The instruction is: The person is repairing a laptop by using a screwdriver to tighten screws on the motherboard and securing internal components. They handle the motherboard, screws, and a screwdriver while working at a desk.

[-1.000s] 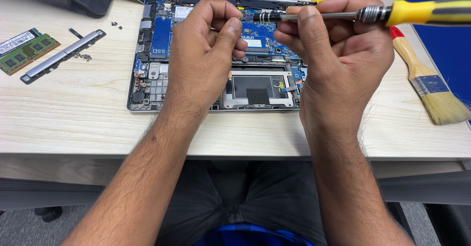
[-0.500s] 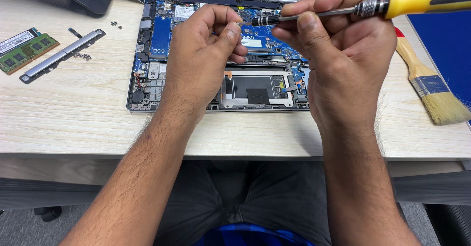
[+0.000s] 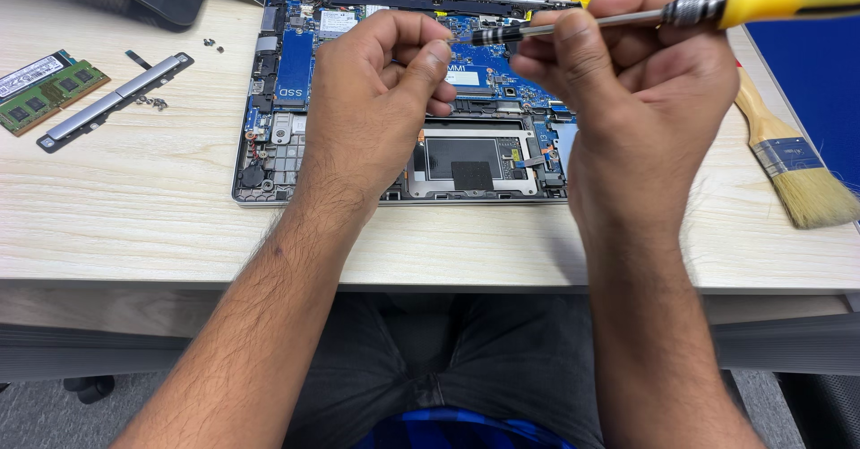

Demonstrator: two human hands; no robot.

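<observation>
Right hand (image 3: 627,82) grips screwdriver (image 3: 717,5) — handle cropped; left hand (image 3: 376,99) pinches its tip — bit hidden.

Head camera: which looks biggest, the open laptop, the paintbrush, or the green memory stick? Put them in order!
1. Laptop, by far the biggest.
2. Paintbrush.
3. Memory stick.
The brush looks a bit longer than the stick, but the stick is cut off at the picture's edge, so those two are unsure.
</observation>
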